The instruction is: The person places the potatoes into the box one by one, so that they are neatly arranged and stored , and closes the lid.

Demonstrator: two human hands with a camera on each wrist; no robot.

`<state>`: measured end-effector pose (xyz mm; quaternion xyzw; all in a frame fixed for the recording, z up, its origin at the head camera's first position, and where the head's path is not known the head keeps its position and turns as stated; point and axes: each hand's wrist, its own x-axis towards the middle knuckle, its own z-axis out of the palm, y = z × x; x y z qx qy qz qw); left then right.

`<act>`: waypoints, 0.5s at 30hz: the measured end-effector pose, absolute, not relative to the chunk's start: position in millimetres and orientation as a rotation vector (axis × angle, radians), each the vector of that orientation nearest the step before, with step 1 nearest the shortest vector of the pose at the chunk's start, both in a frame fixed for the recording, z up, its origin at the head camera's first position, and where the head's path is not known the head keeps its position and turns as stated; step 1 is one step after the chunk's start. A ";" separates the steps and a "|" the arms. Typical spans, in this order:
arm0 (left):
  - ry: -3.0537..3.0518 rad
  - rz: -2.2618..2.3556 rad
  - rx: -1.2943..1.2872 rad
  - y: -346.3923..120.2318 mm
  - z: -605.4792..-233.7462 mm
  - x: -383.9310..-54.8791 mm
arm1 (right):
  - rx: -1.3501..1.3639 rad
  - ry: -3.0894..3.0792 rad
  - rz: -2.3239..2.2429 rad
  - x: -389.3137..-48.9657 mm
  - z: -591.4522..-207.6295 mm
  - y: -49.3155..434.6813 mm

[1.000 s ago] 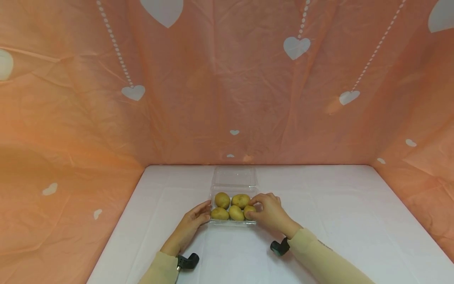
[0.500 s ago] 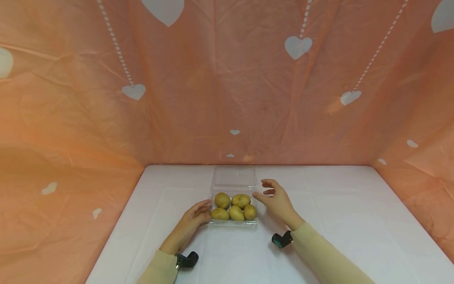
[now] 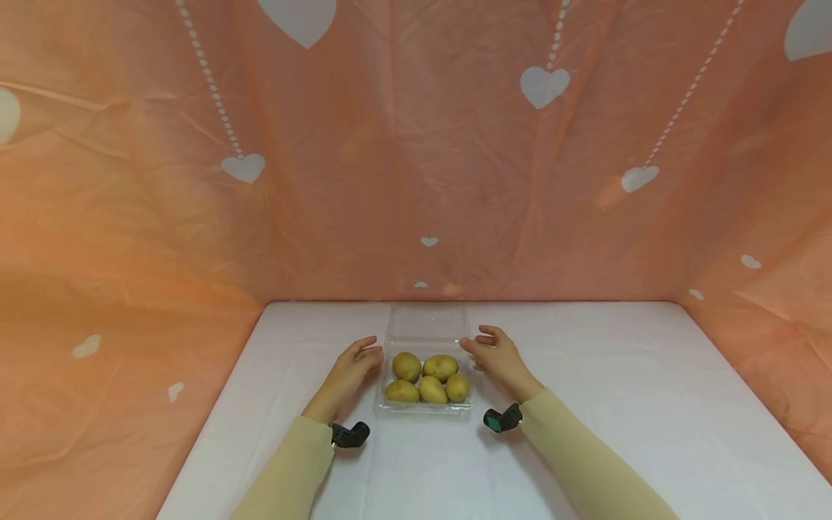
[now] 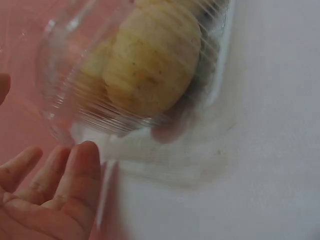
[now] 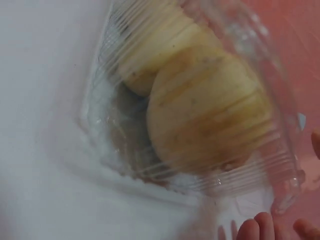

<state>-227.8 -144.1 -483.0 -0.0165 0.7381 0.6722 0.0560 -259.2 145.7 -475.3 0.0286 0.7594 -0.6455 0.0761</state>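
A clear plastic clamshell box (image 3: 424,409) lies on the table with its lid (image 3: 428,322) folded back, away from the person. Several yellow potatoes (image 3: 432,390) sit in its base, two in the back row and the others in front. At the box's left side is my left hand (image 3: 349,372), fingers extended and holding nothing. My right hand (image 3: 500,360) is by the back right corner, its fingertips right at the hinge edge. In the left wrist view, potatoes (image 4: 152,60) show through the ribbed wall, with the fingers (image 4: 82,165) just beside it.
A white cloth covers the table (image 3: 624,404). Behind it and at both sides hangs an orange curtain (image 3: 351,180) with pale hearts, meeting the table's far edge close beyond the lid. A black wrist camera (image 3: 351,435) is strapped to each forearm.
The right hand let go of the front right potato, then moved back along the box to its rear corner. My left hand slid away from the front left side toward the rear.
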 end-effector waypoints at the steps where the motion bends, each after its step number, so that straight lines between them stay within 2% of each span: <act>1: 2.234 2.053 -0.062 -143.5 -483.9 -229.3 | 0.102 2.266 -1.937 -259.9 -476.3 145.1; 8: 2.168 2.150 -0.166 -138.2 -488.4 -238.3 | 0.153 2.228 -1.946 -264.3 -483.2 139.1; 15: 2.081 2.174 -0.130 -132.3 -491.5 -247.2 | 0.130 2.201 -1.966 -270.1 -487.6 134.2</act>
